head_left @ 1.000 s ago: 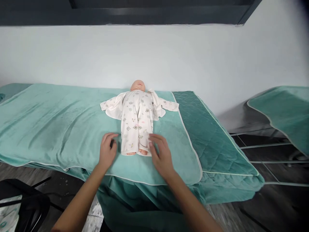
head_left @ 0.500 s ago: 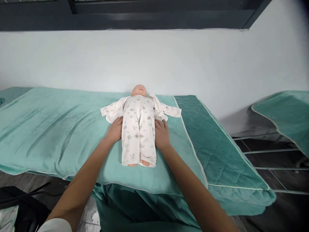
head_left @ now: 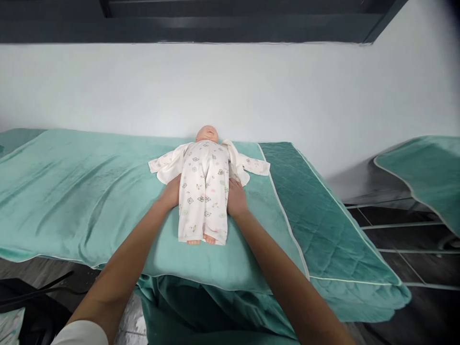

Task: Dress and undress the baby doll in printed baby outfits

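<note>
Doll (head_left: 207, 133) lying face up on the light green blanket (head_left: 108, 191), its head toward the white wall (head_left: 230, 86) and its feet toward me. White printed trousers (head_left: 204, 191) cover its front from just below the chin down to the hems, where the toes of both feet show. A white shirt (head_left: 169, 167) is spread beneath and beside the trousers, its printed sleeves stretched out to either side; the sleeve on my right reaches the pale edge of the blanket. My left hand (head_left: 171, 192) is at the doll's side on my left, against the edge of the trousers, with its fingertips hidden by the clothing. My right hand (head_left: 236, 197) matches it on the other side, bent at the wrist, its fingers partly tucked at the trouser edge, near the lower part of the shirt. The two hands flank the doll at about mid-body; how far each is open, and whether either has hold of cloth or body, I cannot tell. To the right of the blanket lies a darker green quilt (head_left: 309, 206), stitched in a diamond pattern. Farther right, metal rails (head_left: 402, 224) run above the dark floor, below a second green cloth (head_left: 427, 172). A dark frame (head_left: 215, 28) crosses the wall above.
</note>
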`<state>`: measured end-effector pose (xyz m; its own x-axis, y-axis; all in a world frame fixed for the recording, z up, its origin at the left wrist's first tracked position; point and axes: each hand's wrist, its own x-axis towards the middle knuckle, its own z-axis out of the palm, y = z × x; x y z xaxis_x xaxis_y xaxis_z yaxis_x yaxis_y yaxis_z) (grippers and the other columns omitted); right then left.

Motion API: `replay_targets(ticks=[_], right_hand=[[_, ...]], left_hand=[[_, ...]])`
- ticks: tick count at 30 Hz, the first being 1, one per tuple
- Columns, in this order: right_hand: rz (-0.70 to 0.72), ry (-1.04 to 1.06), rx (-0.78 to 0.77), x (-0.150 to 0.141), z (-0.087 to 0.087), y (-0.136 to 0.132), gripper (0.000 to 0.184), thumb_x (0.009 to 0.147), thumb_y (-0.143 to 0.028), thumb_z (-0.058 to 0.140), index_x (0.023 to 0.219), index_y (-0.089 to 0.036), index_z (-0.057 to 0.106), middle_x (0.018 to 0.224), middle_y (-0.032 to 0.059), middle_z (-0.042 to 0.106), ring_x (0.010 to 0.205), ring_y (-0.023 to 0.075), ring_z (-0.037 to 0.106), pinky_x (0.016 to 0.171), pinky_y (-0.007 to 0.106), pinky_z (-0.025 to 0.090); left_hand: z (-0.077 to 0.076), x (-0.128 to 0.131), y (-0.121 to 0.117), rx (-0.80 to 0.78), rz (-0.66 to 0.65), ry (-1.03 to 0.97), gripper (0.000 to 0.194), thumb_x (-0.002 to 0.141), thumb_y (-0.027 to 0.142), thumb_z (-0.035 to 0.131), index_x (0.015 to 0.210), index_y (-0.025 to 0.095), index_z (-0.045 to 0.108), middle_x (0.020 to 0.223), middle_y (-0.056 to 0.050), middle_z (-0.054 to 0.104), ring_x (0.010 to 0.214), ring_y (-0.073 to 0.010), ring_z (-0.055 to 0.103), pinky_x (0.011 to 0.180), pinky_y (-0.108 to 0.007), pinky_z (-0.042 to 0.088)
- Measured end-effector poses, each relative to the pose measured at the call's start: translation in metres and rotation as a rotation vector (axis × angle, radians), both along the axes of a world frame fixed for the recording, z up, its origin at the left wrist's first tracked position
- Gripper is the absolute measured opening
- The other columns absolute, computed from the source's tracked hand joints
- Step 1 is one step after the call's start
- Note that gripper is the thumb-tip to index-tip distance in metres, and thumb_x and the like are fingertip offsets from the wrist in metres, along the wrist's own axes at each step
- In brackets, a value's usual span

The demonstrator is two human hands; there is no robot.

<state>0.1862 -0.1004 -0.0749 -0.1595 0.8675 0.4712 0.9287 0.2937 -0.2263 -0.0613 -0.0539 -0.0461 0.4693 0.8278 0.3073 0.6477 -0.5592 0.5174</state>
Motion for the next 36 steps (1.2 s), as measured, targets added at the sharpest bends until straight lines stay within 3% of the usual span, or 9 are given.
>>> replay_targets(ticks=[4, 8, 13, 17, 22, 27, 36], right_hand=[[0.085, 0.030, 0.011, 0.001, 0.000, -0.007, 0.021, 0.095, -0.025, 0.050, 0.096, -0.017, 0.069, 0.097, 0.0109, 0.066, 0.093, 0.0246, 0.058, 0.083, 0.037, 0.049], [0.081, 0.026, 0.034, 0.001, -0.001, -0.011, 0.021, 0.094, -0.023, 0.050, 0.089, -0.017, 0.069, 0.092, 0.0102, 0.066, 0.090, 0.0235, 0.058, 0.078, 0.035, 0.048], [0.065, 0.026, 0.046, 0.001, -0.003, -0.007, 0.018, 0.093, -0.022, 0.053, 0.085, -0.016, 0.068, 0.088, 0.0093, 0.065, 0.086, 0.0221, 0.058, 0.076, 0.034, 0.047], [0.056, 0.034, 0.052, 0.003, -0.004, -0.008, 0.021, 0.095, -0.024, 0.050, 0.084, -0.017, 0.067, 0.086, 0.0089, 0.065, 0.084, 0.0217, 0.058, 0.074, 0.033, 0.046], [0.080, 0.041, 0.051, 0.006, -0.006, -0.008, 0.018, 0.091, -0.024, 0.054, 0.078, -0.018, 0.065, 0.082, 0.0083, 0.063, 0.083, 0.0230, 0.058, 0.073, 0.034, 0.045], [0.105, 0.054, 0.057, 0.007, -0.004, -0.012, 0.025, 0.092, -0.020, 0.050, 0.070, -0.019, 0.062, 0.079, 0.0079, 0.060, 0.080, 0.0217, 0.055, 0.070, 0.033, 0.042], [0.125, 0.063, 0.027, 0.008, 0.001, -0.049, 0.023, 0.083, -0.007, 0.048, 0.065, -0.019, 0.058, 0.073, 0.0055, 0.058, 0.074, 0.0193, 0.050, 0.071, 0.031, 0.038]], left_hand=[[-0.002, -0.003, 0.000, 0.057, 0.005, 0.019, 0.026, 0.089, 0.027, 0.059, 0.112, 0.017, 0.065, 0.121, -0.012, 0.067, 0.115, -0.0314, 0.060, 0.099, -0.046, 0.049], [-0.009, -0.004, 0.005, 0.100, 0.028, 0.067, 0.009, 0.085, 0.023, 0.061, 0.091, 0.019, 0.066, 0.103, -0.012, 0.068, 0.107, -0.0319, 0.060, 0.095, -0.047, 0.047], [-0.014, -0.007, 0.004, 0.157, 0.057, 0.090, 0.014, 0.089, 0.019, 0.055, 0.079, 0.020, 0.065, 0.089, -0.010, 0.065, 0.095, -0.0288, 0.059, 0.086, -0.043, 0.045], [-0.016, -0.019, -0.013, 0.257, 0.037, 0.151, 0.020, 0.089, 0.017, 0.055, 0.070, 0.021, 0.061, 0.080, -0.010, 0.060, 0.086, -0.0273, 0.054, 0.077, -0.041, 0.041], [-0.020, -0.033, -0.032, 0.336, -0.019, 0.262, 0.022, 0.087, 0.013, 0.053, 0.069, 0.023, 0.062, 0.082, -0.010, 0.060, 0.085, -0.0257, 0.050, 0.074, -0.041, 0.038], [-0.022, -0.033, -0.032, 0.348, -0.078, 0.307, 0.021, 0.086, 0.014, 0.054, 0.071, 0.022, 0.066, 0.085, -0.010, 0.058, 0.086, -0.0264, 0.049, 0.073, -0.040, 0.037], [-0.018, -0.033, -0.032, 0.250, -0.160, 0.311, 0.019, 0.084, 0.013, 0.057, 0.072, 0.022, 0.069, 0.090, -0.010, 0.060, 0.090, -0.0265, 0.049, 0.079, -0.041, 0.039]])
